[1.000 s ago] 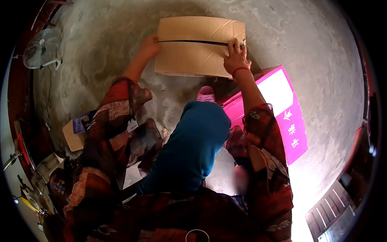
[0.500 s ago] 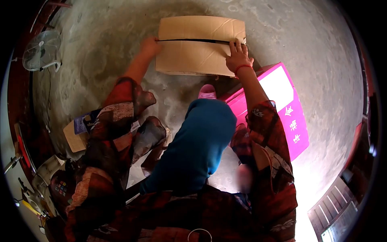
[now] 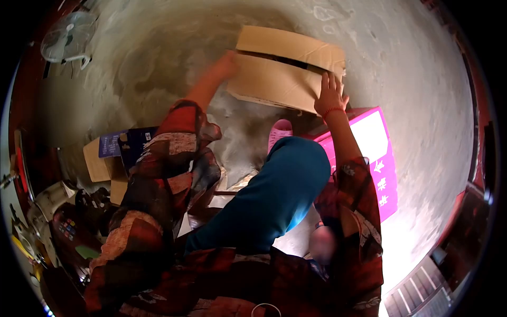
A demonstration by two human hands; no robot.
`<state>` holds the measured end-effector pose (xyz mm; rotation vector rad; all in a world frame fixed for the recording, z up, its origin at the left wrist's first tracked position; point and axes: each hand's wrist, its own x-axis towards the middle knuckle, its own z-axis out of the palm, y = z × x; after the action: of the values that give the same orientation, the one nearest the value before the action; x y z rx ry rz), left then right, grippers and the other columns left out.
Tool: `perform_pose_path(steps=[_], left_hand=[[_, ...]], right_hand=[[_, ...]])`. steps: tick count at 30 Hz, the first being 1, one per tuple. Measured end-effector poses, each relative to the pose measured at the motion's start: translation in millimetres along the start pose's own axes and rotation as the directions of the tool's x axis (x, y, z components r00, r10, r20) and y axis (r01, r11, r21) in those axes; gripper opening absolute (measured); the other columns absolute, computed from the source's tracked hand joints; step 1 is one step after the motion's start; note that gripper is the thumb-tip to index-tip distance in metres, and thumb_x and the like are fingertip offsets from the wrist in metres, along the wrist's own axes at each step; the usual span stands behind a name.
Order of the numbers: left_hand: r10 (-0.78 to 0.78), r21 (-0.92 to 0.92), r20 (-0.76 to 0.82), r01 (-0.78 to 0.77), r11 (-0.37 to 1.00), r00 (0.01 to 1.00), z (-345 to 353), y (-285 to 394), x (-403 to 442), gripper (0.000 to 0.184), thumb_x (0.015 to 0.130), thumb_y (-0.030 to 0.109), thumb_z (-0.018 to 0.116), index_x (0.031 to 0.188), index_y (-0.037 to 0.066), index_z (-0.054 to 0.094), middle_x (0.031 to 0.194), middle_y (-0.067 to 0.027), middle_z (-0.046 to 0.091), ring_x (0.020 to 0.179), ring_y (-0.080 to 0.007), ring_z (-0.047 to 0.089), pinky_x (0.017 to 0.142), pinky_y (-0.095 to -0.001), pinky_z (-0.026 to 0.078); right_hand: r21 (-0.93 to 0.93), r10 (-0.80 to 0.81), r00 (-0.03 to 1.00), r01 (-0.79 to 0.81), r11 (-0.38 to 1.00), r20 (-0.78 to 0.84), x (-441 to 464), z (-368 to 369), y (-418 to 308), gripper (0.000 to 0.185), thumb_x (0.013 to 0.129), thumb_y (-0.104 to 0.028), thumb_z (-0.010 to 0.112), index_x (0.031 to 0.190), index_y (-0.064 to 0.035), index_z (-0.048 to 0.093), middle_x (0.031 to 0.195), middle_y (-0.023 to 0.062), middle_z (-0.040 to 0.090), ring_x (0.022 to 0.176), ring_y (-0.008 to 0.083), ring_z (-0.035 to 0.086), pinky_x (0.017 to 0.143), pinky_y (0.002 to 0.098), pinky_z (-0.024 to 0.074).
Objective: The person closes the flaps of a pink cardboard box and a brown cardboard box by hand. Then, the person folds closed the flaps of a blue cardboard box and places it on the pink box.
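A brown cardboard box (image 3: 274, 79) lies on the floor in front of me, its two top flaps folded in with a dark gap between them. My left hand (image 3: 227, 65) is at the box's left end, smeared by motion, and its fingers are hard to make out. On the right end of the near flap rests my right hand (image 3: 331, 95), fingers stretched out and nothing grasped. A red beaded bracelet (image 3: 334, 111) circles that wrist. Just behind my right forearm stands a bright pink box (image 3: 387, 182) with white characters and a white panel.
My foot in a pink slipper (image 3: 279, 134) is close to the box's near side. A blue and brown open carton (image 3: 113, 145) sits to my left. A fan (image 3: 68, 39) stands at the far left on the concrete floor (image 3: 412, 95).
The view has shifted. The cardboard box now sits farther right and is tilted, its right end lower, and the gap between its flaps looks wider. Both hands have stayed at its ends.
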<state>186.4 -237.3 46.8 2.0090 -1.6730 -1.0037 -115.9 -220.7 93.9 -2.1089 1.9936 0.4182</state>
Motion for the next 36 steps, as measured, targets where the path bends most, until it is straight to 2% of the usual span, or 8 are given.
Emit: perform_pose_path(steps=[7,9,13,16,21,23,30,36], left_hand=[[-0.037,-0.286,-0.212,-0.026,0.958,0.976,27.1,4.0,-19.3,0.054,0.08,0.019,0.054,0.129,0.004,0.034,0.122,-0.0219,0.046,0.112,-0.0344,0.045,0.095,-0.0401,0.035],[0.007,-0.019,-0.382,-0.015,1.0,0.924,41.6,1.4,-18.4,0.062,0.078,0.019,0.055,0.132,0.005,0.028,0.125,-0.0233,0.042,0.115,-0.0366,0.04,0.098,-0.0411,0.031],[0.04,0.016,-0.381,-0.036,0.999,0.924,35.8,14.8,-32.3,0.065,0.074,0.021,0.058,0.13,0.007,0.03,0.128,-0.029,0.034,0.116,-0.0416,0.038,0.094,-0.0454,0.035],[0.314,0.261,-0.479,-0.209,0.943,0.82,43.8,0.7,-27.8,0.07,0.071,0.023,0.059,0.131,0.005,0.027,0.126,-0.0266,0.037,0.114,-0.0418,0.04,0.093,-0.0458,0.035],[0.272,0.395,-0.031,-0.238,0.887,0.962,41.0,4.1,-26.2,0.048,0.069,0.026,0.059,0.111,0.002,0.053,0.111,-0.0196,0.054,0.103,-0.0332,0.051,0.087,-0.0403,0.042],[0.296,0.117,0.08,-0.304,0.945,0.952,31.1,17.2,-58.9,0.038,0.068,0.023,0.059,0.1,0.002,0.06,0.103,-0.0212,0.058,0.097,-0.0336,0.055,0.084,-0.0403,0.044],[0.067,-0.024,0.409,-0.062,0.998,0.91,24.0,42.0,-85.8,0.037,0.074,0.023,0.06,0.108,0.007,0.059,0.1,-0.0042,0.061,0.086,-0.0137,0.055,0.072,-0.0268,0.043],[0.102,-0.003,0.581,-0.124,0.992,0.808,-2.4,94.4,-150.8,0.035,0.082,0.021,0.057,0.111,0.003,0.056,0.104,-0.0077,0.06,0.09,-0.0166,0.056,0.077,-0.0276,0.044]], right_hand=[[0.018,-0.07,0.997,0.069,0.997,0.018,-51.1,22.1,1.6,0.072,0.07,-0.018,0.061,0.134,-0.0239,0.029,0.144,0.0044,0.015,0.132,0.0252,0.016,0.094,0.0563,0.0291],[0.068,-0.139,0.988,0.143,0.987,-0.061,-77.7,33.8,16.1,0.07,0.069,-0.021,0.063,0.132,-0.0231,0.032,0.143,0.0063,0.02,0.131,0.0262,0.018,0.093,0.0567,0.0297],[0.202,-0.045,0.983,0.082,0.976,-0.18,-143.0,49.5,49.2,0.065,0.07,-0.016,0.061,0.131,-0.021,0.036,0.141,0.0087,0.023,0.131,0.0268,0.019,0.099,0.053,0.0238],[0.228,0.021,0.987,0.016,0.973,-0.161,-203.1,48.5,77.4,0.06,0.071,-0.014,0.057,0.128,-0.0166,0.04,0.14,0.0111,0.026,0.132,0.0275,0.019,0.103,0.0482,0.0191],[0.259,0.143,0.975,-0.095,0.961,-0.172,-291.9,88.0,136.5,0.051,0.068,-0.013,0.061,0.117,-0.0122,0.05,0.129,0.0149,0.04,0.122,0.0321,0.035,0.097,0.0435,0.0326],[0.34,0.181,0.98,-0.143,0.93,-0.083,-328.1,102.2,155.5,0.044,0.067,-0.013,0.061,0.11,-0.0101,0.055,0.121,0.0156,0.048,0.115,0.0328,0.042,0.094,0.0415,0.0371],[0.548,0.234,0.951,-0.089,0.832,-0.201,-382.1,103.1,167.5,0.027,0.074,-0.019,0.057,0.096,-0.0044,0.06,0.095,0.0152,0.06,0.091,0.033,0.055,0.079,0.0399,0.0437],[0.587,0.007,0.991,0.073,0.806,-0.133,-371.7,139.8,159.8,0.024,0.072,-0.016,0.051,0.091,-0.0033,0.06,0.089,0.0185,0.06,0.085,0.0352,0.057,0.077,0.0424,0.045]])
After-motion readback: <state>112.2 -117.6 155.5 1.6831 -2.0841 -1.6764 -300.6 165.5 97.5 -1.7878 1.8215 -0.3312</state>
